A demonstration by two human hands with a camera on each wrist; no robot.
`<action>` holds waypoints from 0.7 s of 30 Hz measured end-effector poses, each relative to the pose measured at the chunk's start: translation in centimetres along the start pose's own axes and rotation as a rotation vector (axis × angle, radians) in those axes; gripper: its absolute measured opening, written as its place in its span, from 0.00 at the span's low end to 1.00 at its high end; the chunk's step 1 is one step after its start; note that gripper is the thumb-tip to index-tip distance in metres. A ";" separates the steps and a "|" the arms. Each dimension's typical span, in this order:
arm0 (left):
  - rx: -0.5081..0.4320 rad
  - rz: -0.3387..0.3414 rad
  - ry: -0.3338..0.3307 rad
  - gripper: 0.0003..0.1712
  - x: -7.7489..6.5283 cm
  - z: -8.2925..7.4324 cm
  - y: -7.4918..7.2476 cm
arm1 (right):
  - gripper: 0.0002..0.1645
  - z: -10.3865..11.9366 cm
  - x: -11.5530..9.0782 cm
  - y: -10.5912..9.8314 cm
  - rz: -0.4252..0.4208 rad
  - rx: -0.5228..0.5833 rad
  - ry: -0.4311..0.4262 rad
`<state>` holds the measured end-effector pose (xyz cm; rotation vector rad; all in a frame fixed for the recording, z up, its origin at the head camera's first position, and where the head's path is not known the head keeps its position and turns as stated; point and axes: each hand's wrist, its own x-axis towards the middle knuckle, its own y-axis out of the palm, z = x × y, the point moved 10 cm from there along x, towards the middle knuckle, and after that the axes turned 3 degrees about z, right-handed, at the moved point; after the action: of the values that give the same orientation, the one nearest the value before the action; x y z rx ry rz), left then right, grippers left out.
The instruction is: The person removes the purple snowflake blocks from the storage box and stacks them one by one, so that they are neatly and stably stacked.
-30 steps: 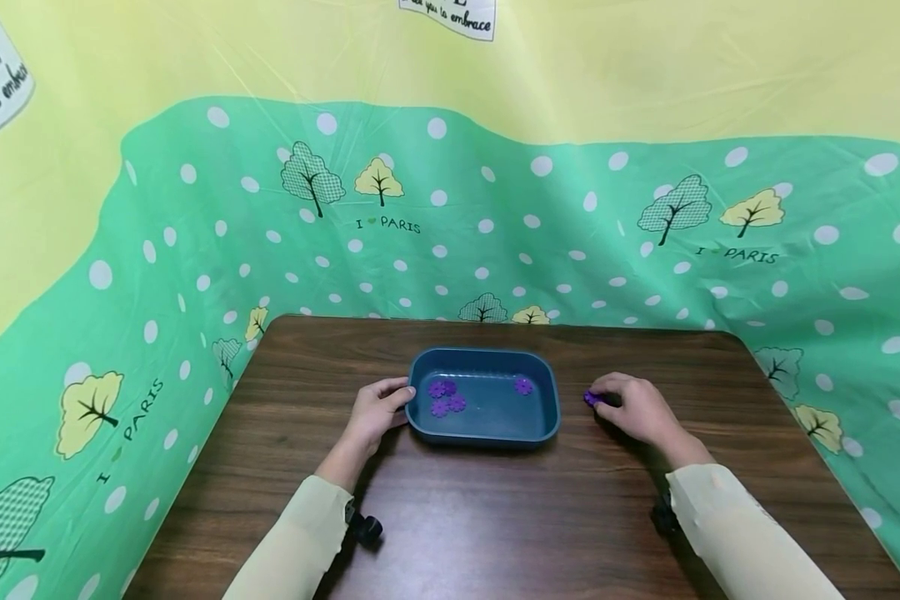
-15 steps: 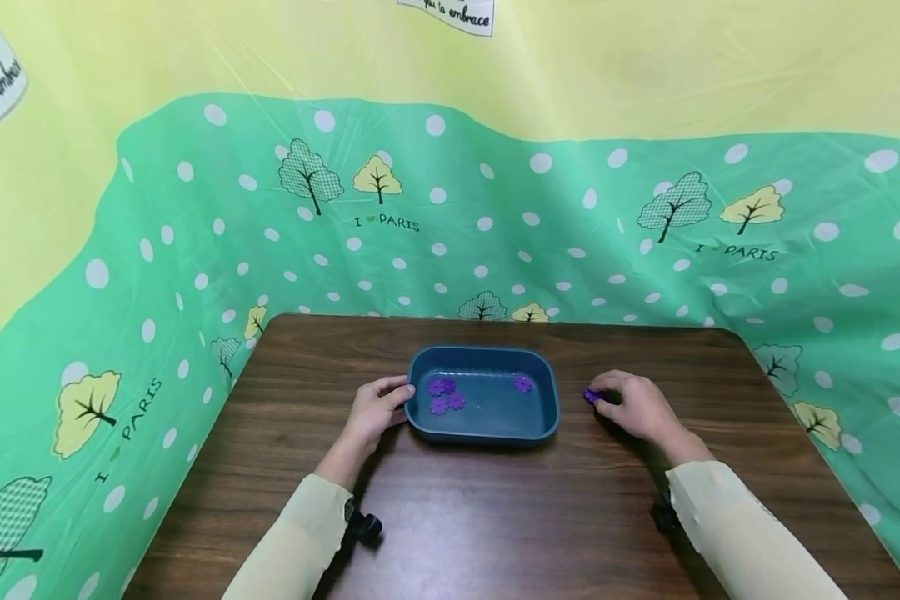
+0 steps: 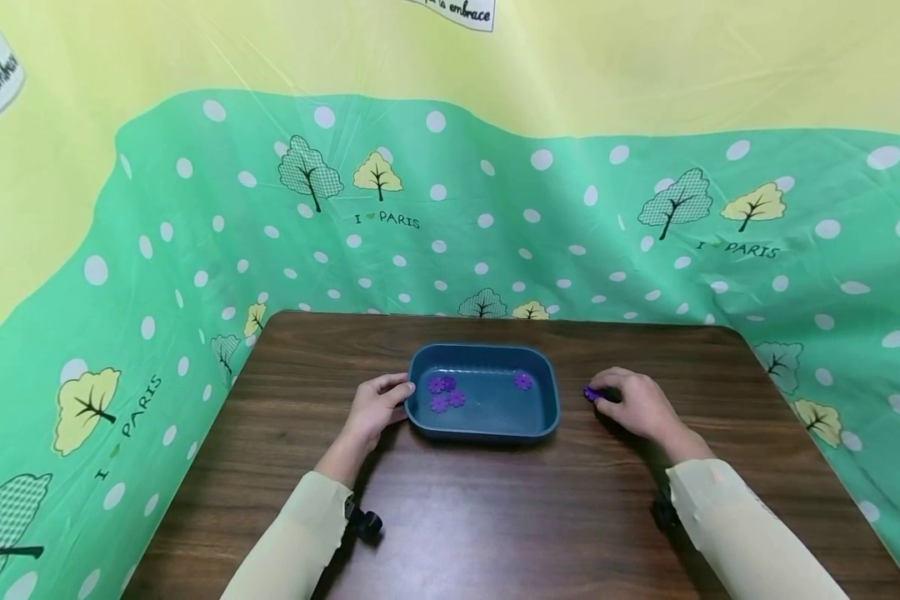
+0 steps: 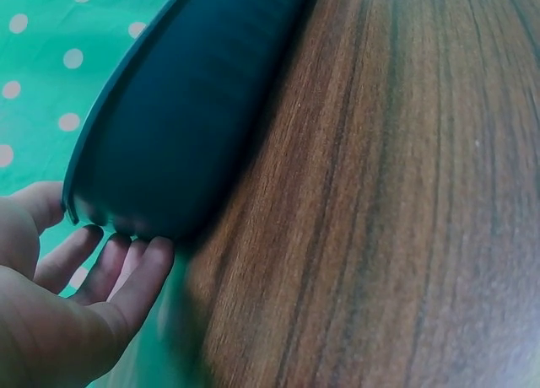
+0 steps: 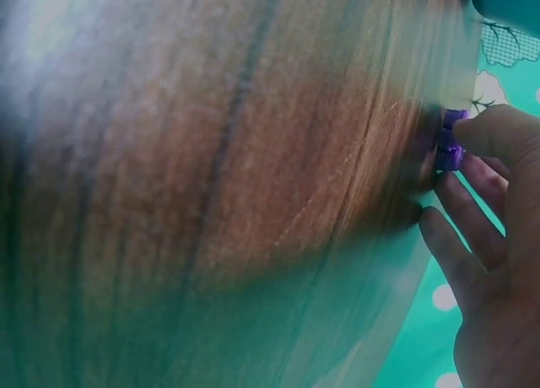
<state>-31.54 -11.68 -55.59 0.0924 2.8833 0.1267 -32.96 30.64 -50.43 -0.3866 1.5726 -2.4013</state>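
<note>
A dark blue rectangular plastic tub stands on the wooden table. My left hand holds its left end, thumb at the rim and the other fingers against the outer wall, as the left wrist view shows. To the right of the tub, my right hand pinches a small purple flower-shaped plastic piece between thumb and fingers, close over the tabletop. The fingers hide part of this piece. Inside the tub lie several purple flower pieces grouped at the left, and one flower piece at the right.
The dark brown table ends at a straight back edge. Behind and beside it hangs a green and yellow printed cloth. A black wrist camera sits under the left sleeve.
Both hands and the tub stay in place. The head view shifts slightly; the flower pieces in the tub lie as before.
</note>
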 end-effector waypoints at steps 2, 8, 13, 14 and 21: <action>0.000 0.001 0.003 0.23 0.0 -0.1 0.0 | 0.16 0.0 0.0 -0.1 0.000 0.004 0.000; -0.023 -0.018 0.020 0.23 -0.3 -0.1 0.0 | 0.15 0.1 0.0 -0.3 -0.009 0.012 -0.014; -0.041 -0.049 0.036 0.22 -0.5 -0.1 -0.1 | 0.14 0.4 0.3 -0.8 -0.027 0.016 -0.025; -0.044 -0.054 0.037 0.22 -0.5 -0.2 -0.1 | 0.14 0.5 0.5 -1.0 -0.031 0.017 -0.028; -0.033 -0.071 0.028 0.21 -0.6 -0.3 -0.1 | 0.15 2.0 1.6 -2.2 -0.043 0.026 -0.065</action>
<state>-31.02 -11.88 -55.12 -0.0176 2.9065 0.1631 -33.93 29.23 -47.53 -0.4932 1.5188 -2.4133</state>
